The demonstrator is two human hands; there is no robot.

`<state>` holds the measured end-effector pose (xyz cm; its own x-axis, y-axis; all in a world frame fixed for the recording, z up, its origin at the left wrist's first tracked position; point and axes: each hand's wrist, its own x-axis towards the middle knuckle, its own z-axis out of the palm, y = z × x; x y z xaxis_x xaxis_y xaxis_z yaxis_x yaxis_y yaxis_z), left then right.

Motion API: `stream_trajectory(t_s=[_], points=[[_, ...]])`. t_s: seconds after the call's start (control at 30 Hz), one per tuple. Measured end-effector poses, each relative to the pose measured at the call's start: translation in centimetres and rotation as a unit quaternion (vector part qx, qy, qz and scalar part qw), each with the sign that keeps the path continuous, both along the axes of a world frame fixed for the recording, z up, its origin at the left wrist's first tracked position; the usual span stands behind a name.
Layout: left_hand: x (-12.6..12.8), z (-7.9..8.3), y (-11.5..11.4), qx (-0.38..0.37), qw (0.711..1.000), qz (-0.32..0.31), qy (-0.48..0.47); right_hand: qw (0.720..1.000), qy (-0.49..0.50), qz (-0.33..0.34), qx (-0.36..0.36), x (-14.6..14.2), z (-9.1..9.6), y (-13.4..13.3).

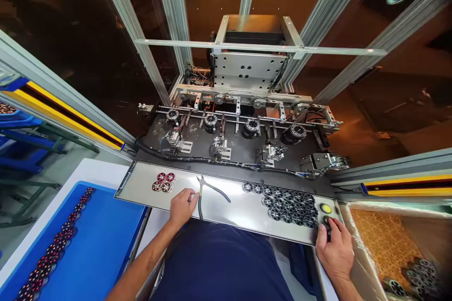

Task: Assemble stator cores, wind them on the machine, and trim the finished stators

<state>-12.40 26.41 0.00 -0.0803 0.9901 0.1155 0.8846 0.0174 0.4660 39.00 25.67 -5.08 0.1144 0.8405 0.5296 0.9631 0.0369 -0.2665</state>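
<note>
My left hand (182, 207) rests on the front edge of the metal shelf (243, 218), its fingers loosely bent and holding nothing visible. Beside its thumb lies a pair of cutting pliers (200, 193) with spread handles, jaws pointing away from me. At the shelf's right end, my right hand (335, 247) has its thumb and fingers around a black knob (329, 229), partly hidden by them. Just beyond is a yellow push button (325, 208). Several black spoked round parts (287, 204) crowd together left of that hand. A small group of red-and-silver round parts (164, 182) sits left of the pliers.
Behind the shelf, a machine bed (197, 134) carries several round fixtures (252, 127) and small clamps. Yellow-black strips (70, 115) flank the frame. A blue tray (102, 235) at left holds a row of round parts; a lined box (384, 230) at right holds more.
</note>
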Motion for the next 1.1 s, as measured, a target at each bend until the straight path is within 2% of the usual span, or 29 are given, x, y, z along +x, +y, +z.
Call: stream_trajectory(t_s=[0.6, 0.83, 1.1], points=[[-0.1, 0.5, 0.4, 0.038, 0.999, -0.011, 0.000, 1.000, 0.002, -0.027, -0.009, -0.4, 0.0, 0.0], [0.1, 1.1, 0.5, 0.053, 0.999, -0.009, -0.001, 1.000, -0.004, -0.017, 0.006, -0.5, 0.2, 0.1], [0.2, 0.8, 0.5, 0.051, 0.999, -0.001, -0.002, 1.000, -0.004, -0.006, 0.010, -0.4, 0.2, 0.1]])
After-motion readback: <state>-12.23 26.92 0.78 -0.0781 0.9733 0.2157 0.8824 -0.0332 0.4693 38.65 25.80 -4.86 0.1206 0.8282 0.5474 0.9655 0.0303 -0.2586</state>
